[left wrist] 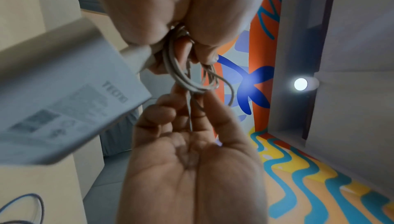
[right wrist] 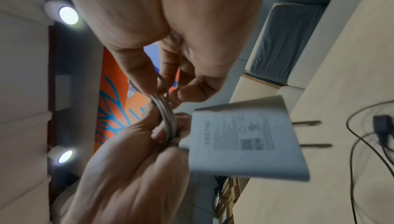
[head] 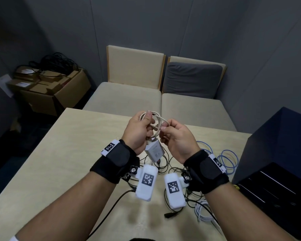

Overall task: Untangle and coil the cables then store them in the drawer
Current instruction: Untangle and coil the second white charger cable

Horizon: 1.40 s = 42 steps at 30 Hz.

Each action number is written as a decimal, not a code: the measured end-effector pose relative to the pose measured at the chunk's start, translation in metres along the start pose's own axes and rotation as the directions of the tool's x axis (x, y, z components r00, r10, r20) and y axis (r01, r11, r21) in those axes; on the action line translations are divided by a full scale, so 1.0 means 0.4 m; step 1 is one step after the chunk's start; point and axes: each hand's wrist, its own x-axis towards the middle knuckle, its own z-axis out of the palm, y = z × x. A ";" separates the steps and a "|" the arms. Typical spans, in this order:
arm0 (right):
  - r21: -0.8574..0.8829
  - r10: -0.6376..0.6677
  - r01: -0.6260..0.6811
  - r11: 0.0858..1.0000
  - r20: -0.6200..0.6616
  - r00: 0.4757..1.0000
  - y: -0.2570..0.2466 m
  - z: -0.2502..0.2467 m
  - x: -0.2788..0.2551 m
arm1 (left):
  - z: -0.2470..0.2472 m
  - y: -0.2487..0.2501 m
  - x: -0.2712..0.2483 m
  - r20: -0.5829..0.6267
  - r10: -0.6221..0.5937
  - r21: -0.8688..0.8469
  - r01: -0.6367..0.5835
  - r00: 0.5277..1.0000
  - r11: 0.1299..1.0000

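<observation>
A white charger cable [head: 157,121] is wound in a small coil and held up above the table between both hands. My left hand [head: 147,119] grips the coil, thumb on top. The white charger block [head: 154,150] hangs under that hand. My right hand [head: 165,128] pinches a strand of the same cable beside the coil. In the left wrist view the left hand [left wrist: 181,30] clamps the loops [left wrist: 192,82], with the right hand [left wrist: 192,160] below. In the right wrist view the right hand [right wrist: 170,76] pinches a loop above the bundle [right wrist: 167,119] and the block [right wrist: 245,143].
On the beige table [head: 59,162] under my wrists lie tangled black cables [head: 163,164], a blue cable [head: 228,159] and a white cable [head: 202,211]. A dark blue cabinet [head: 276,136] stands at the right edge. Cushioned benches [head: 129,100] and cardboard boxes [head: 50,89] lie beyond.
</observation>
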 end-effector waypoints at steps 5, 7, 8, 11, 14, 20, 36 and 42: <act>0.079 0.014 -0.008 0.997 -0.069 0.998 0.003 0.003 -0.008 | 0.014 0.000 -0.004 0.019 -0.022 -0.056 0.023 1.000 0.998; 0.068 -0.004 0.010 0.998 -0.085 0.996 0.004 0.003 -0.012 | 0.017 -0.004 -0.005 0.004 -0.008 -0.040 0.008 1.000 0.999; 0.064 -0.004 0.009 0.998 -0.083 0.997 0.003 -0.001 -0.013 | 0.017 -0.005 -0.005 -0.003 -0.003 -0.034 0.003 1.000 0.999; 0.019 0.043 -0.042 0.999 -0.051 0.998 -0.002 -0.010 -0.013 | 0.014 -0.006 -0.007 -0.005 -0.017 -0.017 0.017 1.000 1.000; -0.096 0.068 -0.075 0.992 -0.078 0.995 0.001 -0.012 -0.012 | 0.006 -0.008 -0.006 0.016 -0.049 0.013 0.049 0.999 0.999; -0.744 -0.580 0.385 0.547 -0.005 0.814 0.011 -0.005 -0.020 | -0.003 -0.004 -0.003 -0.004 -0.079 -0.005 0.079 0.997 0.997; -0.922 -0.449 0.383 0.052 0.321 0.834 0.008 0.044 -0.027 | 0.001 -0.023 -0.005 0.020 -0.059 0.060 0.058 0.998 0.997; -0.700 -0.456 0.435 0.566 0.174 0.873 -0.030 -0.015 -0.084 | -0.053 0.008 0.030 -0.157 -0.049 -0.149 0.025 0.986 0.989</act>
